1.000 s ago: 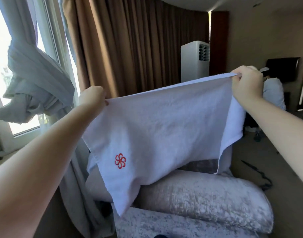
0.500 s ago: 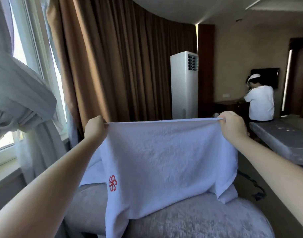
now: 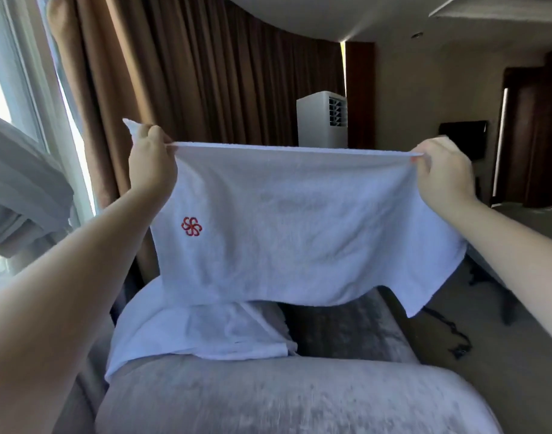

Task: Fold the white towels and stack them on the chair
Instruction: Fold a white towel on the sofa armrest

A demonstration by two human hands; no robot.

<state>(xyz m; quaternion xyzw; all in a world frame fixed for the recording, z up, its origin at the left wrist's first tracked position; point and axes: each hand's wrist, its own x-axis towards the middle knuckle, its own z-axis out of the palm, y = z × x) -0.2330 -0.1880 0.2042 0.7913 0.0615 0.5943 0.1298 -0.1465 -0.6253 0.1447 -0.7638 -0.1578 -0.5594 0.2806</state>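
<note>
hands: left hand [image 3: 152, 166] & right hand [image 3: 442, 177] pinch towel [image 3: 299, 227] top corners
done: other towels [image 3: 199, 333] on chair [image 3: 268, 399]
left: fold, stack

The raised towel [image 3: 299, 220] hides much of the white cooler [image 3: 321, 120].

Seat left: rumpled white towel [image 3: 206, 333] is occupying the grey velvet armchair [image 3: 268, 399].
Seat right: bare dark cushion [image 3: 346, 327] is lying open under the hanging white logo towel [image 3: 299, 230].
</note>
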